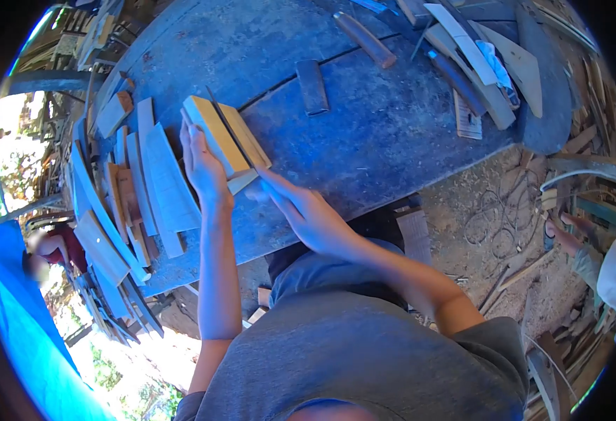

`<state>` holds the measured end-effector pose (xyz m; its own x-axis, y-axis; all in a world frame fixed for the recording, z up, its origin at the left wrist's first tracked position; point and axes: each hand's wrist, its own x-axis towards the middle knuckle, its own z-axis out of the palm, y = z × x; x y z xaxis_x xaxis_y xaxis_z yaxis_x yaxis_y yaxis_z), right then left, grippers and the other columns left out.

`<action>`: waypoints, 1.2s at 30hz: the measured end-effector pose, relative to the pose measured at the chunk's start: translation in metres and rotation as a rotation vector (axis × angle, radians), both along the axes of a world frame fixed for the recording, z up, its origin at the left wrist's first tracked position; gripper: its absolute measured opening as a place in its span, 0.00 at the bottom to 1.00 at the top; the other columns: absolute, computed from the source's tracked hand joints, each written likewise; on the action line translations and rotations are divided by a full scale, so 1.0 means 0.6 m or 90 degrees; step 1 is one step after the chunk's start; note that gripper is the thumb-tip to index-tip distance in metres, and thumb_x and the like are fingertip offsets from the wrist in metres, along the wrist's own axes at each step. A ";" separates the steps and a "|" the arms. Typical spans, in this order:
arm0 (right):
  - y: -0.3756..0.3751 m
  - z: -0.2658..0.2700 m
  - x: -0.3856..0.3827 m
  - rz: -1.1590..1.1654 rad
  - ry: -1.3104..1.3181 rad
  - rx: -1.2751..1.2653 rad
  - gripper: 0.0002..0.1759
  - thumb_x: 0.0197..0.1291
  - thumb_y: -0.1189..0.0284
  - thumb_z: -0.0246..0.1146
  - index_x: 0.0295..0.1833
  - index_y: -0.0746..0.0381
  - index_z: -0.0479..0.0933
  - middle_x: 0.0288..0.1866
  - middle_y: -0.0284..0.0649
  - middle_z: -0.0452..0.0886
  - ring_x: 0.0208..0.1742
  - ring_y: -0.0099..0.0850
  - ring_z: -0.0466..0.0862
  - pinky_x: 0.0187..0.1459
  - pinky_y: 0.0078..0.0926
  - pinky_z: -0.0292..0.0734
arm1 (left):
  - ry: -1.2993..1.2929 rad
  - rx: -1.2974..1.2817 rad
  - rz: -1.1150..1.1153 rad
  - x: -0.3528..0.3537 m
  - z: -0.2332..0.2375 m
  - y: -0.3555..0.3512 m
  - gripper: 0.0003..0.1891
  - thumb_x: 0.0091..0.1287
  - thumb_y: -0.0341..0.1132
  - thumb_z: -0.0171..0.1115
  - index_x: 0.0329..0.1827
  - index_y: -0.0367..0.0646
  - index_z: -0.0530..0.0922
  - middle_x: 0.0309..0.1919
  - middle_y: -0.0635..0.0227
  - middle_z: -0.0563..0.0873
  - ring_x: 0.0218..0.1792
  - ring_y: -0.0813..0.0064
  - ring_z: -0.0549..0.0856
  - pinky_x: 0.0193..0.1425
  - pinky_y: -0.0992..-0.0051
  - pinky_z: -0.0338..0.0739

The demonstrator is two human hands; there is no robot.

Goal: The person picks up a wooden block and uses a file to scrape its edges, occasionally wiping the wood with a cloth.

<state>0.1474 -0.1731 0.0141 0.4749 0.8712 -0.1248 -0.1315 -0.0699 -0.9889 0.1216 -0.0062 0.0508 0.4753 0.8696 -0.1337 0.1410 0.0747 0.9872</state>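
Observation:
A pale yellow wooden block [213, 133] lies at a slant on the blue-stained workbench, with a second light wooden piece [248, 133] along its right side. Between them runs a long, thin dark strip [231, 126], its far tip sticking out beyond the wood. My left hand [204, 165] grips the block from the left, fingers stretched along its side. At the near end of the strip, my right hand [308, 214] is closed around its end; the fingertips there are slightly blurred.
Curved wooden slats [171, 182] fill the bench's left side. Beyond the block lie a dark rectangular block [312, 87] and a dark cylindrical tool [364, 40]. More boards [462, 45] are piled at upper right. Another person [603, 274] is at the right edge, near cables [501, 217] on the ground.

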 end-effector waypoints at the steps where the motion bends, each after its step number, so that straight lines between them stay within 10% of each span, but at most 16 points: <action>1: 0.020 -0.001 0.015 -0.009 -0.003 -0.004 0.26 0.77 0.73 0.47 0.78 0.56 0.59 0.57 0.54 0.82 0.60 0.40 0.83 0.58 0.36 0.75 | -0.005 -0.009 -0.002 0.000 0.002 0.000 0.25 0.81 0.40 0.37 0.79 0.43 0.58 0.70 0.60 0.70 0.70 0.66 0.71 0.74 0.68 0.63; 6: 0.014 0.009 0.007 0.040 -0.002 -0.056 0.26 0.77 0.73 0.47 0.77 0.56 0.59 0.59 0.55 0.81 0.63 0.43 0.80 0.62 0.36 0.73 | -0.056 0.049 0.037 -0.001 -0.024 0.018 0.22 0.80 0.41 0.42 0.72 0.42 0.67 0.58 0.65 0.79 0.58 0.73 0.80 0.62 0.71 0.74; 16: 0.040 0.017 0.042 0.075 0.018 -0.168 0.26 0.77 0.73 0.47 0.77 0.57 0.59 0.64 0.55 0.78 0.65 0.45 0.78 0.62 0.37 0.73 | -0.019 0.040 0.015 0.000 -0.009 0.012 0.26 0.80 0.40 0.41 0.78 0.43 0.59 0.69 0.62 0.71 0.68 0.68 0.72 0.72 0.70 0.65; 25: 0.046 -0.032 0.019 -0.003 -0.074 0.028 0.26 0.75 0.74 0.48 0.77 0.57 0.60 0.55 0.57 0.82 0.58 0.49 0.83 0.56 0.39 0.76 | -0.030 0.045 0.047 0.003 -0.007 0.006 0.19 0.79 0.40 0.44 0.68 0.46 0.68 0.56 0.65 0.78 0.56 0.73 0.79 0.60 0.70 0.75; 27: 0.092 -0.048 0.043 -0.065 -0.082 0.025 0.27 0.73 0.72 0.49 0.76 0.54 0.61 0.36 0.59 0.83 0.36 0.56 0.85 0.37 0.50 0.77 | -0.023 0.047 0.039 -0.004 -0.012 0.010 0.19 0.79 0.40 0.43 0.69 0.45 0.67 0.58 0.64 0.77 0.57 0.73 0.78 0.63 0.70 0.72; 36: 0.027 -0.019 0.011 -0.028 -0.104 0.085 0.28 0.72 0.73 0.50 0.77 0.54 0.60 0.40 0.61 0.83 0.38 0.57 0.85 0.41 0.50 0.78 | -0.043 0.012 0.067 0.009 0.003 -0.002 0.20 0.80 0.39 0.42 0.70 0.45 0.67 0.58 0.64 0.77 0.60 0.72 0.76 0.66 0.71 0.68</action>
